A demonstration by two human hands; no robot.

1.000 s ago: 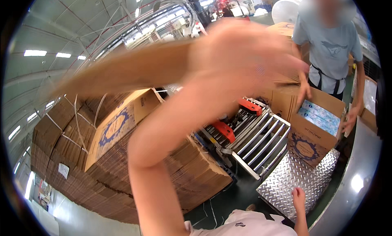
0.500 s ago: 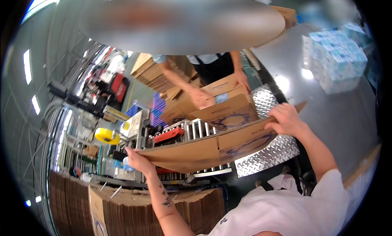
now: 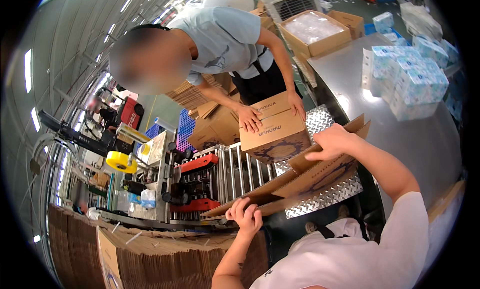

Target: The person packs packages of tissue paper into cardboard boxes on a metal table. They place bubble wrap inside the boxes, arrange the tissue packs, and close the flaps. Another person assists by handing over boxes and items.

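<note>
A brown cardboard carton (image 3: 320,178), partly opened out from flat, hangs in front of me over the near side of the roller conveyor. My right hand (image 3: 331,142) grips its upper edge toward the right, thumb on one side of the board. At its lower left end my left hand (image 3: 244,216) is closed, fingers curled at the edge of a flap; the flap beside it is smeared by motion. Just beyond stands a carton with its top flaps folded down (image 3: 276,131). A co-worker's two hands press on that carton's top.
Rollers (image 3: 245,170) lead left to a taping machine with red side belts (image 3: 197,205) and a yellow tape roll (image 3: 121,161). Stacked flat cartons (image 3: 180,256) stand at lower left. On the right, a metal table (image 3: 345,69) bears blue-white wrapped packs (image 3: 420,81).
My left hand has moved right and down, and the carton has opened from a flat sheet. The co-worker's carton has its top flaps down now; before, they stood up.
</note>
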